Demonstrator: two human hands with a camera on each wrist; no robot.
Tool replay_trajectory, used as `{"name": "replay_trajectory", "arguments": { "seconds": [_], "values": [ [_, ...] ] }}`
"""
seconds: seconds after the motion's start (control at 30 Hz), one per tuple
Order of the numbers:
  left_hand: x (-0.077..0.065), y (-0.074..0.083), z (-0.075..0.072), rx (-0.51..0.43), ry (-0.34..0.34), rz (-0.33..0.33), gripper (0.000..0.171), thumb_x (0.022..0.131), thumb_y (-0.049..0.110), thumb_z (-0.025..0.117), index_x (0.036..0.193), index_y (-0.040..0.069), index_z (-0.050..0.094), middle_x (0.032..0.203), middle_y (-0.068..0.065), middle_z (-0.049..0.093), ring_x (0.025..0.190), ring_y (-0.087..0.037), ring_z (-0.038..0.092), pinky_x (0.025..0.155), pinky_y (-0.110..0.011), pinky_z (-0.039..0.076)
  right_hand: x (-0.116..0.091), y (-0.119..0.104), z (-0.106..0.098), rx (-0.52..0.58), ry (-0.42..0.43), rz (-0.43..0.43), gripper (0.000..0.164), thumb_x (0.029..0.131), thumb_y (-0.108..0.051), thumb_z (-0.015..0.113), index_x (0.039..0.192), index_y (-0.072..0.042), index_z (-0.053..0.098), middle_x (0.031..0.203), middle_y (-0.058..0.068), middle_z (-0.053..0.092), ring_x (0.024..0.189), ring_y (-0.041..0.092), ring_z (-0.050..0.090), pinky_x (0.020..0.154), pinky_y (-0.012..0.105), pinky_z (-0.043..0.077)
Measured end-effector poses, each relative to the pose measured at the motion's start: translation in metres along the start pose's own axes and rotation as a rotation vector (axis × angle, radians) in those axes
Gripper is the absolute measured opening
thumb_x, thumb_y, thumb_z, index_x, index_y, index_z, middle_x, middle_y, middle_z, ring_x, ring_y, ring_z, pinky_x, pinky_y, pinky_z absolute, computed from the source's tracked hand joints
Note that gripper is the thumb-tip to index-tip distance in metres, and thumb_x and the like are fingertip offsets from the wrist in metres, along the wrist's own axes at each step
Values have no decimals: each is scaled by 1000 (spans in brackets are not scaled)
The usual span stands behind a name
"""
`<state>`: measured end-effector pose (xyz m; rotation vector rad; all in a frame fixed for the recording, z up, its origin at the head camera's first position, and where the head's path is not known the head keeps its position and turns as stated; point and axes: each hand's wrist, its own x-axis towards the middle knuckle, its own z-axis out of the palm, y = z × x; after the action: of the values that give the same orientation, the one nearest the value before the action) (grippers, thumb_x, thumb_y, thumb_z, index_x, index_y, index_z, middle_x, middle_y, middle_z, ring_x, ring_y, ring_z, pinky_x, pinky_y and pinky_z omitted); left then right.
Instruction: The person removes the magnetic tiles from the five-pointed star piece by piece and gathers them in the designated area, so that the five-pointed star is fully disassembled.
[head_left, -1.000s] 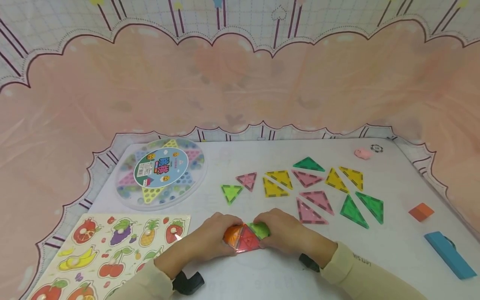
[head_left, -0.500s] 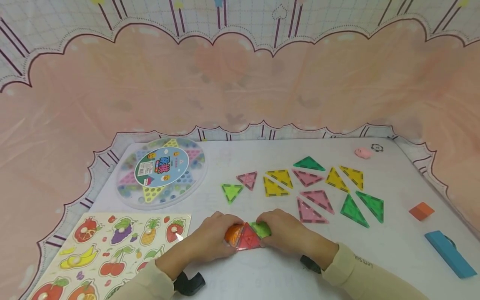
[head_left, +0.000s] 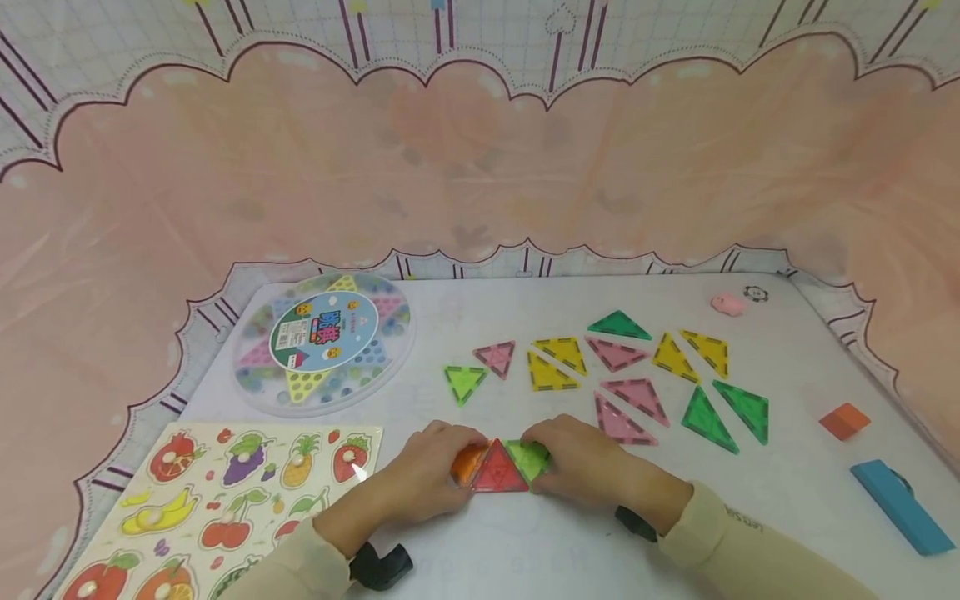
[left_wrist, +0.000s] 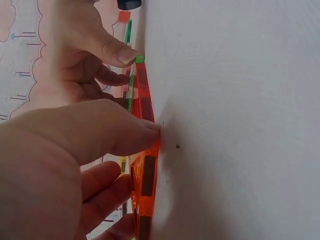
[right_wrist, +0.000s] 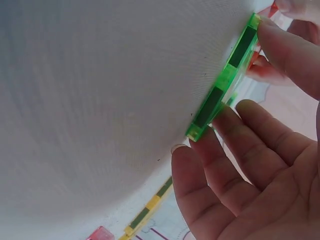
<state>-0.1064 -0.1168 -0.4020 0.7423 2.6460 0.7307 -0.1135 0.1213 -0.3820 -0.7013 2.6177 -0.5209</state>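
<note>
In the head view, three triangular magnetic tiles lie in a row at the table's near middle: an orange magnetic tile (head_left: 466, 467), a red magnetic tile (head_left: 501, 472) and a light green magnetic tile (head_left: 529, 458). My left hand (head_left: 429, 468) grips the orange one at its outer side, covering part of it. In the left wrist view, that thumb presses the near edge close to where orange meets red. My right hand (head_left: 583, 462) holds the light green tile between thumb and fingers, as the right wrist view confirms. The red tile sits between both hands, its point facing away.
Beyond the hands lie loose triangular tiles: light green (head_left: 465, 382), pink (head_left: 495, 358), yellow (head_left: 551, 372) and dark green (head_left: 708, 421). A fruit puzzle board (head_left: 255, 454) and a round game board (head_left: 322, 343) stand left. At right are an orange block (head_left: 844, 422) and a blue block (head_left: 902, 507).
My right hand has shifted slightly right with the light green tile. The red tile has turned a little, so its near edge is now level. My left hand has barely moved.
</note>
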Motion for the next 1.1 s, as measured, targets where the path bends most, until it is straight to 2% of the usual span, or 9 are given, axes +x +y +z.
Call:
{"name": "replay_trajectory", "arguments": {
  "seconds": [0.3,0.6,0.73,0.87,1.1],
  "values": [
    [5,-2,6,3,63,9,51,76,44,67,120,23,51,111,14,49,102,-9,39,88,-38,34,3,0,3,-22,3,10,55,73,-40,72,121,-20,54,114,-7,53,102,12,45,86,36,41],
    [7,4,4,16,48,7,51,75,42,68,119,22,52,111,12,50,103,-10,40,86,-38,31,2,-1,4,-58,20,16,54,72,-41,71,119,-22,54,113,-7,54,101,12,46,86,37,41],
    [8,5,5,5,41,-7,52,75,43,69,120,22,51,111,12,50,102,-10,40,85,-37,32,1,1,2,-57,17,48,55,73,-41,71,121,-21,53,113,-7,53,100,12,46,85,37,41],
    [8,4,5,-10,35,-22,55,73,45,69,120,23,51,111,12,50,103,-11,39,85,-38,32,0,7,0,-75,53,104,55,74,-39,70,122,-19,52,113,-6,54,98,13,46,85,36,42],
    [9,4,4,-22,34,-25,56,72,43,71,121,22,51,112,11,50,103,-11,39,85,-37,33,3,13,-2,-87,119,148,55,74,-38,70,122,-16,53,109,-3,55,93,14,46,81,34,43]
  ]
}}
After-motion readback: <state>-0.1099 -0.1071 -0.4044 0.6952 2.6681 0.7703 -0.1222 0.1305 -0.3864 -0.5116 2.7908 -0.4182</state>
